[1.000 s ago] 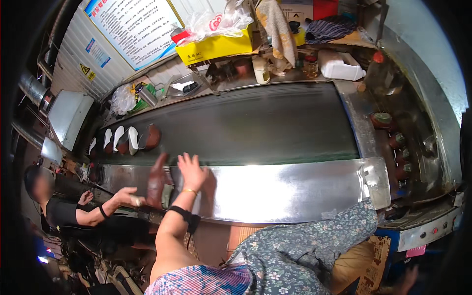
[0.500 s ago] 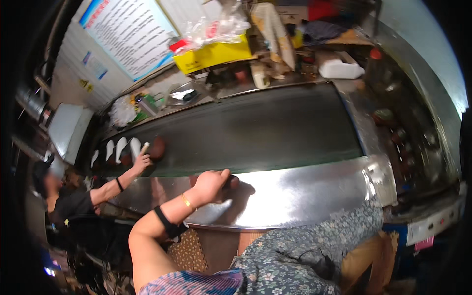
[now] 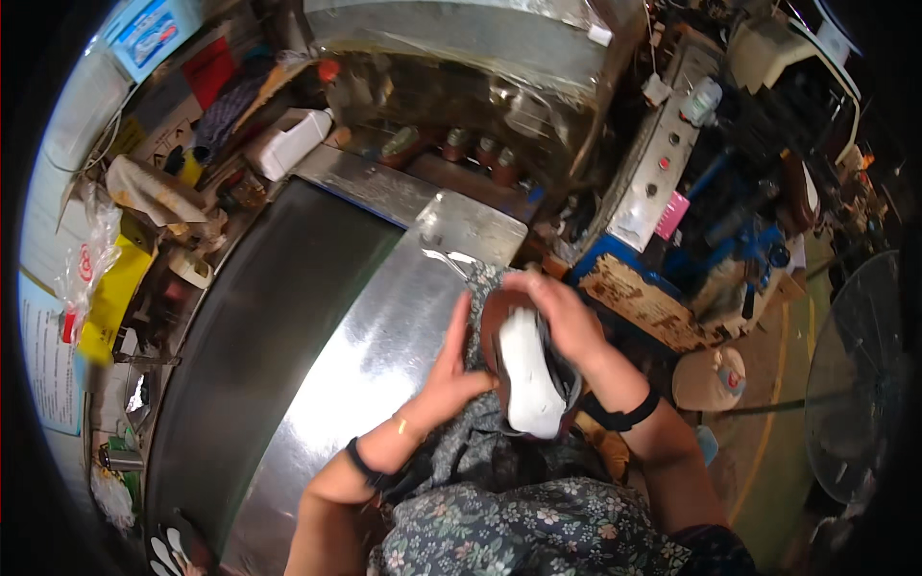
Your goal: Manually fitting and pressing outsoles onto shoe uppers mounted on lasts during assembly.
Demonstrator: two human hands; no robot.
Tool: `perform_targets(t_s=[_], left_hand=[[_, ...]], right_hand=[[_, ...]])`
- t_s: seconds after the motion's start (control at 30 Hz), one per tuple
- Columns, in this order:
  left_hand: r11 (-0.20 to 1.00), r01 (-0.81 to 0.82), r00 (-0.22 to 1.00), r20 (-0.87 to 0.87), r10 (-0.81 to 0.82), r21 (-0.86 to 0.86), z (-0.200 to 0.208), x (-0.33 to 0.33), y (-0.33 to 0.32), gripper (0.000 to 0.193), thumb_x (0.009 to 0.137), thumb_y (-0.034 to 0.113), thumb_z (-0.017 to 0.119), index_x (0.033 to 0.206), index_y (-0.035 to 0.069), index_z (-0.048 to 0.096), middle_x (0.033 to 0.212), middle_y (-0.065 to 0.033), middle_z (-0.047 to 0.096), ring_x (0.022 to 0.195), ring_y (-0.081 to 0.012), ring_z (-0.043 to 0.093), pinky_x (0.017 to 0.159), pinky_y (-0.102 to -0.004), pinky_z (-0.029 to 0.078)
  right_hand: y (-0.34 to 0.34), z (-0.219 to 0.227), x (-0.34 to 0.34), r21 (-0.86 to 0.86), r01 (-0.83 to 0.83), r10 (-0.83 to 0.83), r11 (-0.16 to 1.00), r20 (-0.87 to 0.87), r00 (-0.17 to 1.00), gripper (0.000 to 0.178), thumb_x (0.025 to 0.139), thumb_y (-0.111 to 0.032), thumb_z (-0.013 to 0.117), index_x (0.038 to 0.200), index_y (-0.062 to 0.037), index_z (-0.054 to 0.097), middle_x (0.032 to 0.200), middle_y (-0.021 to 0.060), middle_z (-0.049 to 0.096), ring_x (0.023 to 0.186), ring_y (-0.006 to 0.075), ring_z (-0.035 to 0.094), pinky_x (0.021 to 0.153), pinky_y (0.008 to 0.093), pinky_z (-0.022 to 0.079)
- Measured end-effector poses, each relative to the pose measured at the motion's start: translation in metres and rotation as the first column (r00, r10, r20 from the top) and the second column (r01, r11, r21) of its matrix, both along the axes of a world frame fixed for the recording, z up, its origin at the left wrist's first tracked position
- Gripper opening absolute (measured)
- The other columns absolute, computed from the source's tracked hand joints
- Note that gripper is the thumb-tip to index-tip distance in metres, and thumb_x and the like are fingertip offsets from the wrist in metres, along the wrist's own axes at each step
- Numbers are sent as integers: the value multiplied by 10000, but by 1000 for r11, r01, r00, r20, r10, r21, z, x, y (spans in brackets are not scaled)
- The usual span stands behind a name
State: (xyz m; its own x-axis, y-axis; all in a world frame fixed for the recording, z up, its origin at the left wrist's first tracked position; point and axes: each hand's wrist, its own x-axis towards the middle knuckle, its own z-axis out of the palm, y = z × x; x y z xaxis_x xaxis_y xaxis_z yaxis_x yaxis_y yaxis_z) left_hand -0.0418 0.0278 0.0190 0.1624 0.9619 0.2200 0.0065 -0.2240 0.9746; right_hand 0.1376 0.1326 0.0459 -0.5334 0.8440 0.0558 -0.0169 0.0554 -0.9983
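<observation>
Over flowered cloth, the right hand's fingers grasp a brown shoe, probably light, stiffish, best held along its sides; the left hand's fingers spread loose.

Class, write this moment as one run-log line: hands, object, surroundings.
right hand: holding shoe | left hand: open beside shoe | shoe: brown, white face visible | nearby: metal ledge, belt

You have no legible wording. Left of your left hand: poster, lines too small; plastic bag with red round mark. Farther up-left: light-blue box, blurred print. Right of your right hand: cap, small emblem.
</observation>
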Motion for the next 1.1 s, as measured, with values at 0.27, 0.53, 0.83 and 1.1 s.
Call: perform_targets(t_s=[0.27, 0.53, 0.83, 1.1], left_hand=[[939, 203, 873, 486, -45, -277, -30, 41, 17, 1174, 685, -26, 733, 1566, 167, -19, 1574, -127, 196, 1435, -263, 255, 1142, -361, 266], [983, -176, 978, 102, 181, -57, -57, 20, 64, 623, 800, 84, 763, 1349, 53, 469, 1426, -111, 409, 1289, -219, 450, 1073, -352, 375], [883, 62, 925, 360, 125, -465, -56, 16, 81, 494, 828, 45, 741, 1274, 31, 529, 1134, -38, 606, 1052, -124, 555, 917, -265, 460], [894, -39, 948, 266, 174, -447, -65, 32, 88, 441, 857, 42, 709, 1257, 14, 527, 1050, -34, 624, 927, -105, 579, 821, -238, 480]], right_hand=[[-28, -18, 43, 275, -105, 13, 956, 318, 948, 547, 939, -225, 627, 1405, -13, 433, 1242, 244, 601, 1165, 313, 599, 943, 373, 472], [-52, -84, 51, 76, 273, -280, 959, 404, 871, 314, 953, -148, 597, 1227, 5, 603, 981, 153, 705, 895, 173, 674, 806, 305, 510], [-56, -122, 26, -323, 300, -221, 898, 257, 941, 679, 1023, -560, 302, 1289, 19, 537, 1120, 129, 640, 1009, 213, 593, 876, 377, 460], [-44, -75, 9, 494, -13, -409, 870, 735, 541, 237, 940, -135, 450, 967, 29, 620, 924, 221, 631, 808, 374, 634, 709, 431, 526]])
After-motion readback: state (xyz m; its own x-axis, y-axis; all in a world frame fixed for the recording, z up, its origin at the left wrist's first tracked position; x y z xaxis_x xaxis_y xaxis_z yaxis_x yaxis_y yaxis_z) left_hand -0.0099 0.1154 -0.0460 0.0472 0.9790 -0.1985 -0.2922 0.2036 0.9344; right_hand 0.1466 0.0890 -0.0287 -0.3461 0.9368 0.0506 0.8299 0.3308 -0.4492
